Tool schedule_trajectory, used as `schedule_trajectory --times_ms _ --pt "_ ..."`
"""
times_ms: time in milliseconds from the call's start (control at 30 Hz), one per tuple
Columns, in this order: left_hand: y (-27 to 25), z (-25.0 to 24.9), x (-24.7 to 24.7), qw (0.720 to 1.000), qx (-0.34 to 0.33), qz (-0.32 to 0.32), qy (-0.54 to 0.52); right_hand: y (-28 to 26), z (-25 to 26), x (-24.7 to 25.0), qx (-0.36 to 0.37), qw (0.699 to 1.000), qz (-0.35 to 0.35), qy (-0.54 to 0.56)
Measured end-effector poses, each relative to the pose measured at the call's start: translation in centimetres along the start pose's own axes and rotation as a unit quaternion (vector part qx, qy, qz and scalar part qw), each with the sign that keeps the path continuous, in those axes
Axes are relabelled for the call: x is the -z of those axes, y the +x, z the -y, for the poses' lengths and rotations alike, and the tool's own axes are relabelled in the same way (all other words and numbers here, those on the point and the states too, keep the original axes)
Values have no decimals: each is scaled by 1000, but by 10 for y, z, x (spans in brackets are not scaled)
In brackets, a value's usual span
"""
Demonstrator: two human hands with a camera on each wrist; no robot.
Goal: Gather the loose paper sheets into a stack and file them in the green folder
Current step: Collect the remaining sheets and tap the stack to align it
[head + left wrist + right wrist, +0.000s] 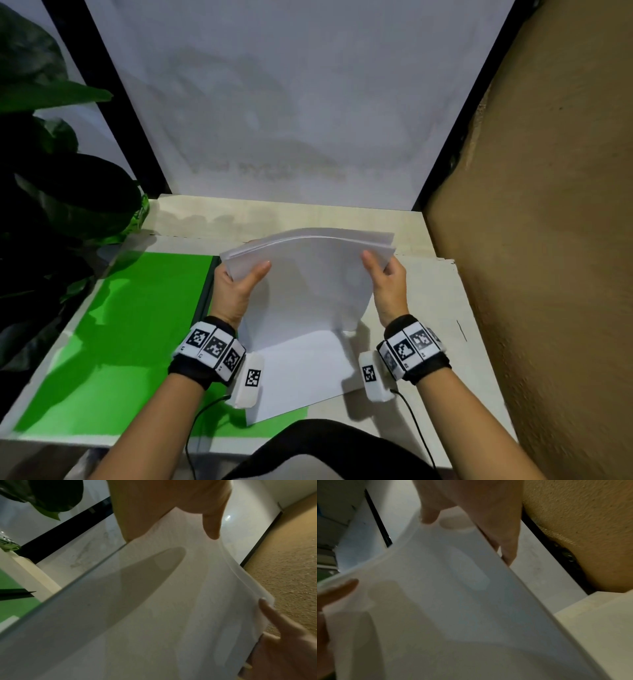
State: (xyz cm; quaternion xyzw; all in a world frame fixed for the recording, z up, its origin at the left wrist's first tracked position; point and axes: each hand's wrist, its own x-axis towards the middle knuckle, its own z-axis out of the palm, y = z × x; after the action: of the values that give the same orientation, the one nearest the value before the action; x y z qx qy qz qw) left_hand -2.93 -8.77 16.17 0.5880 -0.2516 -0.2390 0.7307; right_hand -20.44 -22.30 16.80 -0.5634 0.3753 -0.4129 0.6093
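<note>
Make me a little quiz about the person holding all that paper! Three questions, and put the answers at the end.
1. True or false: both hands, the left hand and the right hand, hold the paper stack.
2. Which way does the stack stand? A) flat on the table B) upright on its lower edge, bowed C) rolled into a tube
3. Fill in: the green folder lies open on the person's ____ side, with one white sheet resting on it.

Key: 1 true; 2 B; 3 left.

white paper stack (308,274) upright, bowed, resting on open green folder (113,335).
</note>
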Motion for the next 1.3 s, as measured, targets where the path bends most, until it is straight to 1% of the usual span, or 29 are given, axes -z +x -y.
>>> schedule_trajectory --times_ms 67,200,300,400,467,533,633,833,967,1200,1300 --pt "1 2 0 1000 -5 3 1 2 8 -8 3 999 -36 11" --pt "1 4 0 1000 -9 -11 -5 3 22 -19 16 997 -69 17" --pt "-2 0 -2 1000 -7 -15 -14 1 24 -21 0 996 -88 31" --pt "-4 -4 -5 1000 -5 -1 -15 1 27 -20 -12 994 -109 28" --pt "-5 -6 -5 1000 -8 3 -12 2 27 -18 1 993 -113 25" --pt "-5 -6 -5 1000 -5 -7 -18 1 29 -19 12 993 -115 29" --pt "-6 -6 -6 999 -2 -21 -33 1 29 -24 11 992 -126 32" --pt "-7 -9 -6 1000 -21 14 -17 -1 34 -30 -21 988 -148 43" --pt "-8 -9 -7 999 -36 17 -10 -2 36 -29 -8 987 -156 36" --pt "3 -12 -11 999 -46 1 2 0 27 -18 24 989 -144 17" --pt "4 -16 -15 1000 -24 -13 7 2 24 -17 29 991 -132 -2"
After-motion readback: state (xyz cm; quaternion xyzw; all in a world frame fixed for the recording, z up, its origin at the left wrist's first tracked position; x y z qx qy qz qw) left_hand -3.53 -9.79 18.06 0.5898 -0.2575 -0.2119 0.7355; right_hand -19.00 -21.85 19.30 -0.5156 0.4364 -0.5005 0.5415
